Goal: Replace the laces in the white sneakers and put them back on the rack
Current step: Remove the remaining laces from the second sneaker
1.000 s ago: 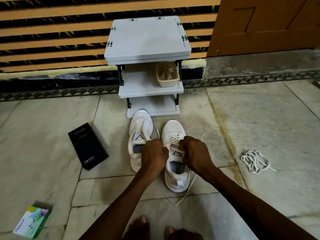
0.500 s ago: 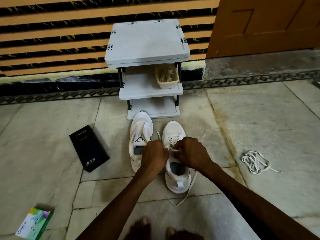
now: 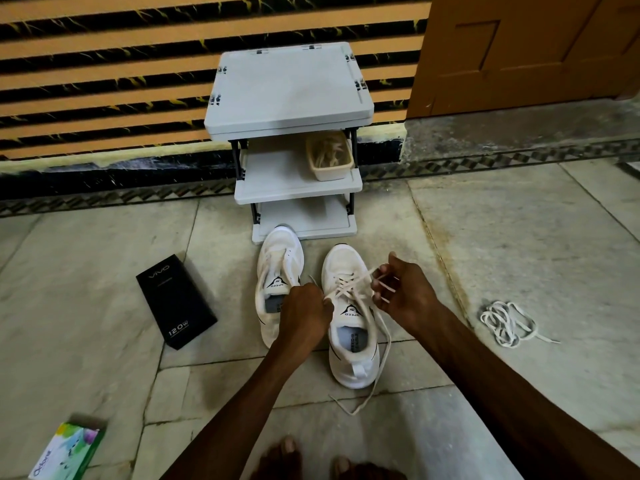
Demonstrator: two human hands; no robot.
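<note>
Head view: left hand (image 3: 304, 315) and right hand (image 3: 407, 296) pinch lace (image 3: 350, 284) threaded through sneaker (image 3: 353, 358).

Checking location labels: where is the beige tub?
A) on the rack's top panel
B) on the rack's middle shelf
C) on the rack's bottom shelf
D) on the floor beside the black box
B: the beige tub sits at the right end of the middle shelf of the rack, under the top panel.
</note>
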